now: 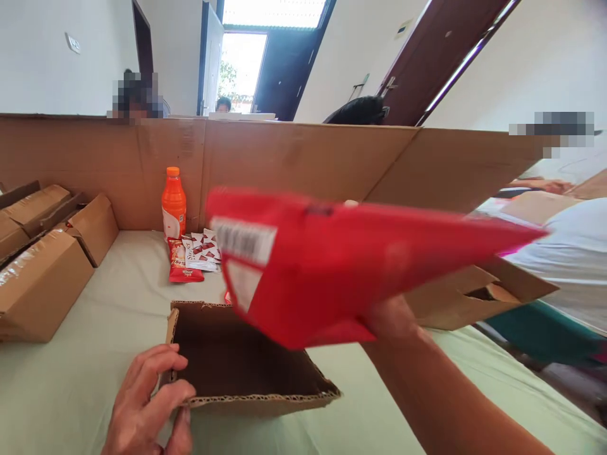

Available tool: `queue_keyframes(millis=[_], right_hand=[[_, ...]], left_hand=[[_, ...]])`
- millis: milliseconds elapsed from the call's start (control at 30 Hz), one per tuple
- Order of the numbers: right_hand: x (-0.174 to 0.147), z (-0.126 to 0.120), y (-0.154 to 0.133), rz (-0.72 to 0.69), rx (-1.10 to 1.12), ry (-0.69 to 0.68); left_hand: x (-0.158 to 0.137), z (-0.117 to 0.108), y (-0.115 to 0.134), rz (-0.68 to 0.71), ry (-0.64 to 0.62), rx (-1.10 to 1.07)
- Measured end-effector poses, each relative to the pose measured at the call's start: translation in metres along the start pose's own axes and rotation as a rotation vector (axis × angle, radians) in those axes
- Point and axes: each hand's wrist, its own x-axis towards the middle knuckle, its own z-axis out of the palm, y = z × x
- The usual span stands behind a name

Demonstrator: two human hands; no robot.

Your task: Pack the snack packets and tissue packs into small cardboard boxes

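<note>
A large red bag (322,272) with a white barcode label is raised over an open cardboard box (265,406). My right hand (392,319) grips the bag from below at its right part; the fingers are mostly hidden behind it, and motion blurs it. The box's dark inside shows in part, with the bag covering its far right side. At the box's near left corner my left hand (149,401) is closed on the edge, fingers over the rim and thumb outside.
Behind the box stand an orange bottle (174,205), a red packet (184,265) and white sachets (203,251). Cardboard boxes (57,272) line the left; another cardboard piece (455,297) lies right. A tall cardboard wall (303,148) closes the back. Other people are beyond it and at right.
</note>
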Motion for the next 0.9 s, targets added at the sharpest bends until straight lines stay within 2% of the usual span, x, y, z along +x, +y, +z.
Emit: queue_keyframes(millis=[100, 133, 200, 367, 500, 700, 800, 900], right_hand=[[-0.011, 0.012, -0.020, 0.057, 0.081, -0.355], [-0.011, 0.017, -0.023, 0.056, 0.041, -0.473], [-0.011, 0.024, -0.024, 0.048, -0.081, -0.625], [-0.009, 0.039, -0.017, 0.129, -0.469, -0.810], [-0.005, 0.049, -0.024, 0.178, -0.715, -0.931], [0.008, 0.049, -0.044, 0.139, -0.813, -0.955], [0.014, 0.047, -0.046, 0.132, -0.827, -1.012], [0.016, 0.053, -0.044, 0.186, -0.858, -1.102]], left_hand=[[0.002, -0.004, 0.000, 0.039, -0.027, 0.035], [0.003, -0.005, 0.000, 0.044, -0.019, 0.043], [0.005, -0.005, 0.003, 0.050, 0.012, 0.055], [0.006, -0.005, 0.006, 0.042, 0.040, 0.062], [0.005, -0.005, 0.005, 0.037, 0.023, 0.036], [0.007, -0.004, 0.005, 0.015, 0.007, 0.000], [0.008, -0.004, 0.006, 0.010, -0.003, -0.013], [0.010, -0.003, 0.008, 0.008, -0.014, -0.028]])
